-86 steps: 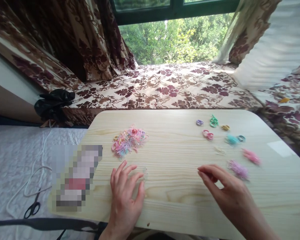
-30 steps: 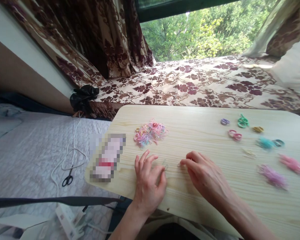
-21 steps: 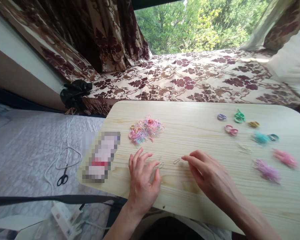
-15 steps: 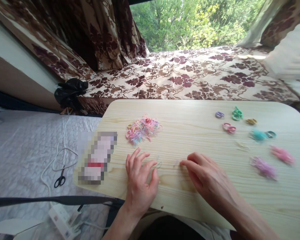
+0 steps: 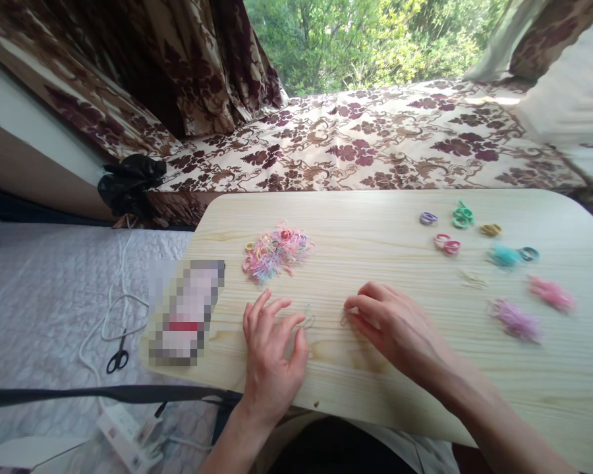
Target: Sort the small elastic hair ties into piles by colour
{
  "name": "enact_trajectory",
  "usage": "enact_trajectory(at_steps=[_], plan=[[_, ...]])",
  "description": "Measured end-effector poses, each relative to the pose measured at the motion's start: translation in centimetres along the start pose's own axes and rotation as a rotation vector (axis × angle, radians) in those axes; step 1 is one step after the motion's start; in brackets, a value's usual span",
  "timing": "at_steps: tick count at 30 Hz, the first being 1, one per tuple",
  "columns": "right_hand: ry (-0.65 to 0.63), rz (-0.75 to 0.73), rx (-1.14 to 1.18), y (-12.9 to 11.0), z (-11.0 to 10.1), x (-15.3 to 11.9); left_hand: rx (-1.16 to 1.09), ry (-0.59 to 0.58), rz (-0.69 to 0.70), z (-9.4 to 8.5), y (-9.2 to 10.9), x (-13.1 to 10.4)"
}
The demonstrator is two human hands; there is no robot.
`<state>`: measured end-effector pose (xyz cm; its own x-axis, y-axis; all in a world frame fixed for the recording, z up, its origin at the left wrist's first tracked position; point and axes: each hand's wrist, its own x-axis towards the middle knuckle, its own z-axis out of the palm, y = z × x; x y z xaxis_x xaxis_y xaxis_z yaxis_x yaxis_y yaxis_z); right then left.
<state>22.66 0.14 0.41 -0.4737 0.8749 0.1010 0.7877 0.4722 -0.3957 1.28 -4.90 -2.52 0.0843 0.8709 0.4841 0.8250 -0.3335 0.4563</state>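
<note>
My left hand (image 5: 274,355) rests on the pale wooden table with its fingers apart, holding nothing. Just beyond its thumb and index finger lies a thin, pale loop (image 5: 309,321). To the right, my right hand (image 5: 388,319) has its thumb and fingertips pinched together at the tabletop. A small, faint loop (image 5: 344,318) shows at those fingertips, too small to make out well. Beyond my left hand sits a tangled pile of pink and pastel bands (image 5: 279,250).
Sorted groups lie at the right: purple bands (image 5: 428,218), green (image 5: 462,215), yellow (image 5: 491,229), red-pink (image 5: 447,244), teal (image 5: 505,257), cream (image 5: 473,279), pink (image 5: 552,293) and lilac (image 5: 516,320). A blurred-out rectangular object (image 5: 190,313) is on the left. Scissors (image 5: 117,360) lie on the bedding.
My right hand has shifted slightly left, its thumb and fingertips now together at the small loop. My left hand holds much the same pose. The whole view has moved a little.
</note>
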Motion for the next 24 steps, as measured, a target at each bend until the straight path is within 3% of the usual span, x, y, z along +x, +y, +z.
enact_trajectory(at_steps=[8,13,17,20,22,24], plan=[[0.009,0.014,0.007,-0.4,0.2,-2.2,0.004,0.0,0.012,0.0,-0.1,-0.1],[0.05,0.238,0.502,-0.2,-0.4,-5.1,-0.002,0.001,0.039,0.0,-0.3,-0.1],[-0.074,0.594,1.066,-0.2,-1.6,-6.7,0.015,0.01,0.073,0.1,-0.5,-0.1],[-0.127,0.768,1.456,-0.2,-2.5,-7.5,0.024,0.03,0.099,0.3,-0.7,-0.2],[-0.098,0.82,1.57,-0.2,-3.0,-8.0,0.029,0.041,0.116,0.5,-0.9,-0.2],[-0.041,0.846,1.507,0.3,-3.3,-8.8,0.036,0.047,0.133,0.6,-1.1,-0.3]])
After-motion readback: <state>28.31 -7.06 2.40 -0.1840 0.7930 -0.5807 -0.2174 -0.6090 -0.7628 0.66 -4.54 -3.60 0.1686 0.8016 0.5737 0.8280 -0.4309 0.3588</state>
